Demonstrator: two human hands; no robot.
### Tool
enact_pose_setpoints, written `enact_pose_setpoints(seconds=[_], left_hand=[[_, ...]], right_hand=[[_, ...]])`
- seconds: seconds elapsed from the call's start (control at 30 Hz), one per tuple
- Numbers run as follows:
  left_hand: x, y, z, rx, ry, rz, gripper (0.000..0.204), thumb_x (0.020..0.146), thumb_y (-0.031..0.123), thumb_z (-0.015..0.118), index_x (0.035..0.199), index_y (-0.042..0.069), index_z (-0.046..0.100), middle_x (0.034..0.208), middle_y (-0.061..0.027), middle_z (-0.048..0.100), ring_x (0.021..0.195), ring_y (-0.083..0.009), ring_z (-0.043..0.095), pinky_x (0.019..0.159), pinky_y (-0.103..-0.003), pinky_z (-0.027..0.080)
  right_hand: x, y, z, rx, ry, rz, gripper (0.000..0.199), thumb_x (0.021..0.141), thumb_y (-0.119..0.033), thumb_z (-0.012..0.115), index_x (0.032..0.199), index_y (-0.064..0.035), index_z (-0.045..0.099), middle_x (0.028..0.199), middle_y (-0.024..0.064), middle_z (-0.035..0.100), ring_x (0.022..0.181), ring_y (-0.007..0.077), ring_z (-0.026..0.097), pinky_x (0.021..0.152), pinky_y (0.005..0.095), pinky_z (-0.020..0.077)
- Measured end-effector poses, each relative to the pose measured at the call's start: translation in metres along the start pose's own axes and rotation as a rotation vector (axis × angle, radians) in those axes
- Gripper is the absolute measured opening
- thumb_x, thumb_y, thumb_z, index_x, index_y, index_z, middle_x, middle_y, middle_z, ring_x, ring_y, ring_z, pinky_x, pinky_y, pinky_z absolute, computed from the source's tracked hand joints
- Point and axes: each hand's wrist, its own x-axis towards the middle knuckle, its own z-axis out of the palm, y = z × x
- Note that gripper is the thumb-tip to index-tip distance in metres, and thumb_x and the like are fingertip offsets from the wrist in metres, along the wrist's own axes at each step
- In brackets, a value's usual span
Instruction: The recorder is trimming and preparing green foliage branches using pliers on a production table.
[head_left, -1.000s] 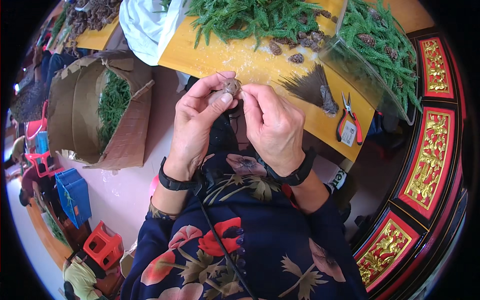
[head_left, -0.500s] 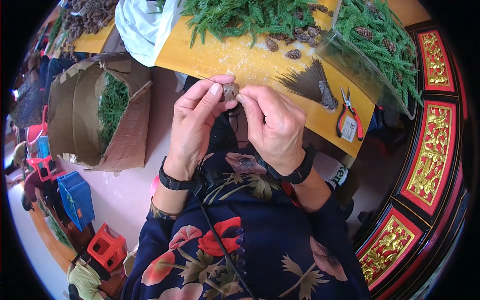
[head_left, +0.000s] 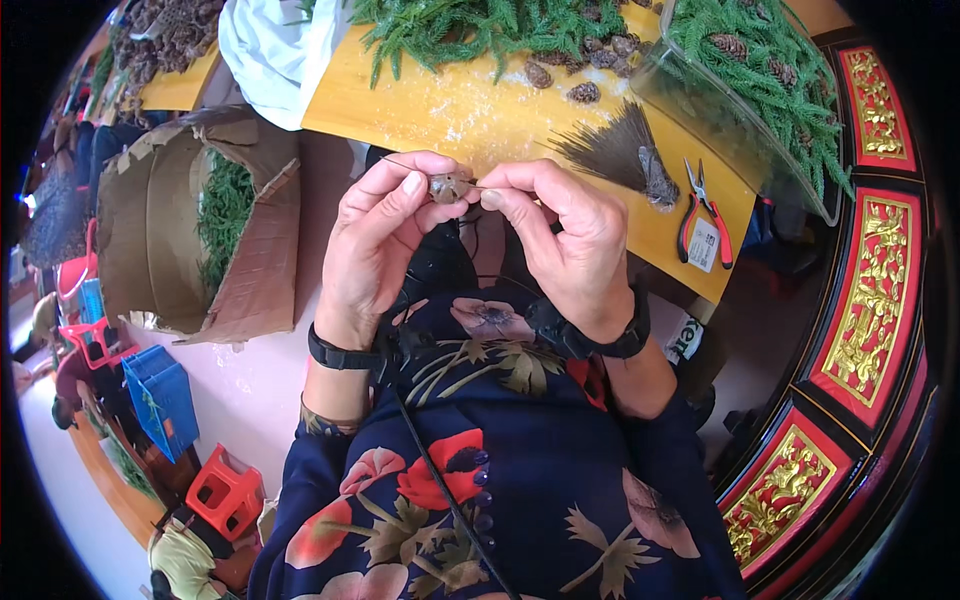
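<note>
My left hand [head_left: 385, 240] and right hand [head_left: 565, 240] meet at the centre, both pinching one small pine cone [head_left: 449, 186] between thumb and fingertips, a thin wire [head_left: 400, 165] running out of it toward ten o'clock. Red-handled pliers [head_left: 703, 213] lie on the yellow table [head_left: 480, 110] at three o'clock of the cone.

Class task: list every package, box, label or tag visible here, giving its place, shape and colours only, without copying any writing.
Cardboard box: left of the left hand, brown, open and torn, green sprigs inside.
Tag: on the yellow table, beside the red-handled pliers, small white rectangle with dark print.
Clear plastic container: table's right end, holding green sprigs and pine cones.
Blue crate: floor, lower left.
</note>
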Motion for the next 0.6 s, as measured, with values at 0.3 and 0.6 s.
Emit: enact_pose_setpoints(seconds=[0.3,0.6], left_hand=[[-0.001,0.001,-0.003,0.066,-0.073,-0.055,0.025,0.095,0.009,0.05,0.115,-0.005,0.058,0.11,-0.018,0.062,0.1,-0.027,0.064,0.09,-0.036,0.053],[-0.002,0.002,-0.005,0.222,-0.162,-0.053,0.024,0.096,0.013,0.051,0.112,-0.002,0.061,0.11,-0.0166,0.063,0.099,-0.0251,0.064,0.084,-0.035,0.055]], right_hand=[[0.008,-0.004,-0.015,-0.162,-0.061,-0.097,0.009,0.079,0.001,0.069,0.088,-0.0012,0.066,0.076,0.0078,0.067,0.067,0.017,0.063,0.063,0.0259,0.0487],[0.011,-0.009,-0.028,-0.211,-0.175,-0.042,0.007,0.076,-0.004,0.072,0.083,-0.0049,0.069,0.075,0.0063,0.068,0.064,0.0201,0.062,0.062,0.0281,0.0468]])
